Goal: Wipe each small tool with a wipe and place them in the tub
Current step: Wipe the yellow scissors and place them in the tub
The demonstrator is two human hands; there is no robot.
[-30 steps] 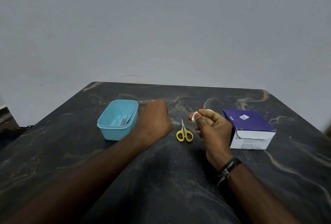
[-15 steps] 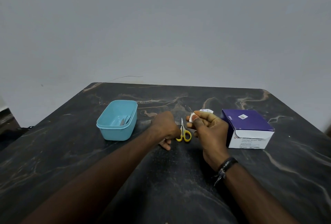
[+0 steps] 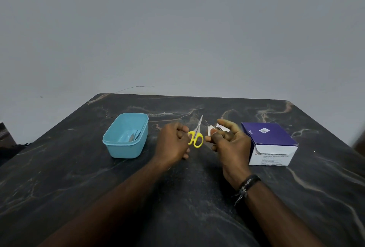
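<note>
yellow-handled scissors (image 3: 195,138) gripped by left hand (image 3: 173,144); right hand (image 3: 230,142) pinches a wipe (image 3: 211,129).

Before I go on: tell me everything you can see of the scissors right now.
The scissors are small, with yellow plastic loop handles and thin silvery metal blades, closed to a fine point aimed away from the person. The left hand holds them by the handles; whether they rest on the dark table is unclear. The wipe is close beside them, not touching.
</note>
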